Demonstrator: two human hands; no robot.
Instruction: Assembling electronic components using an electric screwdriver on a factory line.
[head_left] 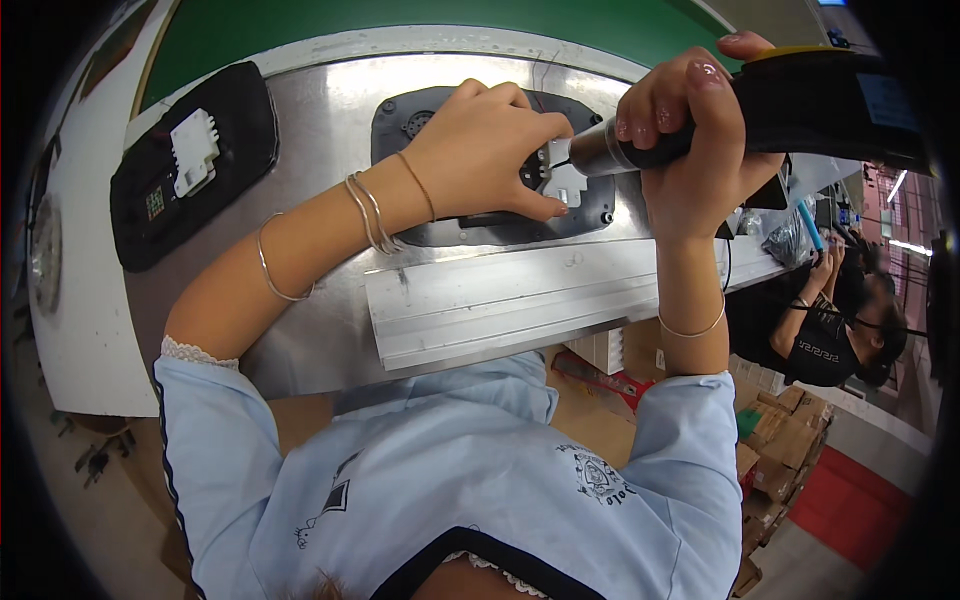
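Note:
My right hand (690, 130) is wrapped around a black electric screwdriver (820, 105), held nearly level. Its metal nose (598, 150) points left, and the thin bit reaches a white plastic part (568, 188). That part lies on a black oval panel (470, 232) on the metal table. From the other side, my left hand (490, 150) spans the white part, index finger at its far edge and thumb at its near edge. The palm hides some of the panel. Thin wires rise behind the panel.
A second black panel (140, 215) with a white plastic part (194, 150) lies at the left. A long metal rail (500, 305) runs along the table's near edge. At the right, a co-worker (825, 335) handles a blue tool near bagged parts (788, 240). Cardboard boxes (785, 440) stand below.

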